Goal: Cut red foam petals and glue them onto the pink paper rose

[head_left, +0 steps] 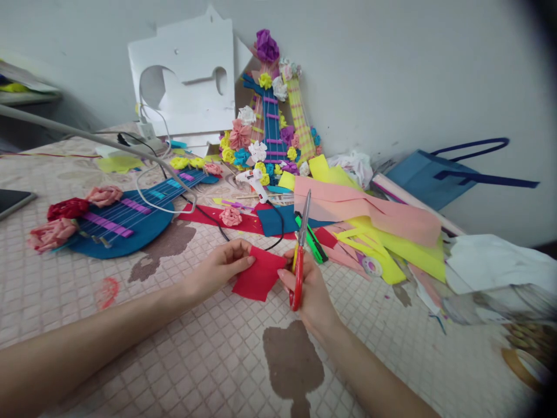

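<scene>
A small red piece of crepe paper (pixel 260 274) is stretched between my two hands above the table. My left hand (pixel 235 259) pinches its upper left corner between thumb and fingers. In my right hand (pixel 311 284) are red-handled scissors (pixel 299 255), blades together and pointing away from me, while the thumb and fingertips also grip the paper's right edge. Just beyond the hands lie a pink paper rose (pixel 230 216), a red paper strip (pixel 202 216) and a green utility knife (pixel 314 241). A white glue gun (pixel 253 183) rests farther back.
A blue cardboard guitar (pixel 126 229) with paper roses lies at left. More flower-covered guitars (pixel 272 125) lean against the wall near white foam packaging (pixel 191 69). Pink crepe paper (pixel 369 209) and yellow sheets cover the right side, before a blue bag (pixel 430 177). A white cable (pixel 143 154) crosses the left.
</scene>
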{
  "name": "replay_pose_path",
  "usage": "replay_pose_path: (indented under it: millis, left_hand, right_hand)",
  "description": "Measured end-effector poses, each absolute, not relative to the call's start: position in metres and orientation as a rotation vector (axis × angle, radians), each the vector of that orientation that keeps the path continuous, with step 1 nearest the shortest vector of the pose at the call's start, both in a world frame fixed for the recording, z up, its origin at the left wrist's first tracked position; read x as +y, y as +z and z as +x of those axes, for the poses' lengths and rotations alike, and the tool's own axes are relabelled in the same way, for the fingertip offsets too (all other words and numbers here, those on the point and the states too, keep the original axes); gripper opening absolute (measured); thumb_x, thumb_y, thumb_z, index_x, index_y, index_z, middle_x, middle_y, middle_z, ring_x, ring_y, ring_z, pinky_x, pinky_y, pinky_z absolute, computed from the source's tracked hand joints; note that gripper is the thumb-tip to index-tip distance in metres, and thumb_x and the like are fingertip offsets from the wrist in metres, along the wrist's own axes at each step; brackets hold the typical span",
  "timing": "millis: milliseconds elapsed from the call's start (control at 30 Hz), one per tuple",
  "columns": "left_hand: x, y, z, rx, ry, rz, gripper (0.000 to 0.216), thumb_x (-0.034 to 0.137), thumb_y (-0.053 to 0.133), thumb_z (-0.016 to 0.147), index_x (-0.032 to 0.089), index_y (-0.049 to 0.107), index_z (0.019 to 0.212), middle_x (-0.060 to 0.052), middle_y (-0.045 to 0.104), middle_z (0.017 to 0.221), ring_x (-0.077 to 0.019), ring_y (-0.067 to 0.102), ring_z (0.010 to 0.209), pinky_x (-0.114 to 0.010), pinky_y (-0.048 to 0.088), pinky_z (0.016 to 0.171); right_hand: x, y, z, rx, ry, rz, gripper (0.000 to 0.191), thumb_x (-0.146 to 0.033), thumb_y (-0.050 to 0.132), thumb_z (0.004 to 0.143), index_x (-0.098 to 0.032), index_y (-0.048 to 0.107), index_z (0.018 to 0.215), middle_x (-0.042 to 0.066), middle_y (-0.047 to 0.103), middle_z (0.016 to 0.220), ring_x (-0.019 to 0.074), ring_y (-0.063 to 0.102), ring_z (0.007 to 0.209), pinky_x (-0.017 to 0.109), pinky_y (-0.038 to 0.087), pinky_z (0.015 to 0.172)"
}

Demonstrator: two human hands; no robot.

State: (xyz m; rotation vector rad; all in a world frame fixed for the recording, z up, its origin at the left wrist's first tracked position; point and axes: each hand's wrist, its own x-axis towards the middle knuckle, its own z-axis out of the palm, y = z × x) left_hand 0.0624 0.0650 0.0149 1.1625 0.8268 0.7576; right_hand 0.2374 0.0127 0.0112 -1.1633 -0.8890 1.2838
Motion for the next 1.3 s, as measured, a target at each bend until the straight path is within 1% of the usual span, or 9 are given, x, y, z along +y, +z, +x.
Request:
replay_pose_path:
  millis: [267,400,500,600,700,933,1067,1167,1300]
  left_hand:
    - [0.066,0.018,0.060,0.866,0.698,1.324,0.008,0.024,0.053,0.077,0.017,0.057,0.078,0.002,0.057,0.073,-0.0118,0.050,0.065,-0.024,0.039,0.062]
    - [0.068,0.022,0.054,0.823,0.710,1.544,0.015,0.020,0.043,0.079,0.017,0.058,0.076,0.000,0.056,0.077,-0.0148,0.051,0.074,-0.028,0.039,0.070]
    - [0.066,0.025,0.052,0.747,0.737,1.620,0.020,0.022,0.041,0.085,0.016,0.058,0.077,-0.001,0.056,0.079,-0.0149,0.050,0.076,-0.028,0.038,0.073]
    - [0.063,0.023,0.053,0.736,0.722,1.593,0.021,0.030,0.047,0.087,0.015,0.056,0.076,0.000,0.053,0.074,-0.0132,0.048,0.071,-0.027,0.037,0.066]
    - [0.062,0.017,0.058,0.716,0.721,1.556,0.018,0.031,0.060,0.082,0.015,0.053,0.077,0.000,0.053,0.074,-0.0121,0.049,0.069,-0.026,0.039,0.064]
    - [0.065,0.011,0.061,0.700,0.742,1.313,0.037,0.032,0.065,0.078,0.017,0.047,0.108,0.001,0.056,0.082,-0.0115,0.054,0.071,-0.025,0.042,0.064]
    - [0.064,0.015,0.061,0.788,0.644,1.283,0.031,0.038,0.065,0.077,0.015,0.055,0.095,-0.001,0.061,0.083,-0.0129,0.057,0.074,-0.026,0.042,0.067]
    - [0.064,0.013,0.061,0.843,0.590,1.286,0.030,0.041,0.068,0.074,0.014,0.056,0.077,0.001,0.060,0.071,-0.0103,0.053,0.063,-0.022,0.038,0.058]
    - [0.065,0.010,0.061,0.871,0.559,1.224,0.030,0.041,0.069,0.072,0.015,0.056,0.072,0.003,0.057,0.061,-0.0079,0.048,0.053,-0.020,0.033,0.050]
  right_hand:
    - [0.016,0.007,0.240,-0.847,1.300,-1.017,0.021,-0.011,0.063,0.069,-0.023,0.055,0.084,-0.004,0.057,0.080,0.0053,0.043,0.051,0.019,0.031,0.044]
    - [0.017,0.006,0.243,-0.817,1.324,-1.003,0.013,-0.020,0.065,0.074,-0.022,0.055,0.083,-0.001,0.062,0.082,0.0071,0.047,0.055,0.018,0.032,0.044]
    - [0.018,0.006,0.244,-0.819,1.397,-1.050,0.015,-0.031,0.065,0.078,-0.021,0.055,0.082,0.000,0.061,0.077,0.0079,0.047,0.054,0.018,0.030,0.042]
    - [0.017,0.008,0.242,-0.881,1.476,-1.096,0.024,-0.037,0.069,0.076,-0.020,0.053,0.081,-0.003,0.055,0.071,0.0055,0.039,0.048,0.018,0.027,0.041]
    - [0.013,0.011,0.239,-0.989,1.493,-1.183,0.030,-0.035,0.074,0.069,-0.021,0.050,0.081,-0.007,0.049,0.066,0.0046,0.035,0.045,0.019,0.027,0.041]
    - [0.012,0.013,0.237,-1.058,1.391,-1.251,0.029,-0.032,0.072,0.070,-0.022,0.048,0.082,-0.007,0.048,0.071,0.0057,0.037,0.048,0.021,0.029,0.043]
    - [0.012,0.013,0.236,-1.061,1.361,-1.263,0.029,-0.031,0.073,0.068,-0.022,0.048,0.081,-0.006,0.049,0.071,0.0064,0.038,0.049,0.021,0.029,0.044]
    - [0.010,0.014,0.235,-1.087,1.378,-1.265,0.030,-0.029,0.074,0.067,-0.021,0.050,0.081,-0.007,0.049,0.068,0.0059,0.037,0.048,0.021,0.028,0.043]
    - [0.009,0.015,0.237,-1.064,1.476,-1.229,0.026,-0.034,0.070,0.073,-0.021,0.050,0.083,-0.009,0.043,0.060,0.0053,0.035,0.044,0.020,0.026,0.040]
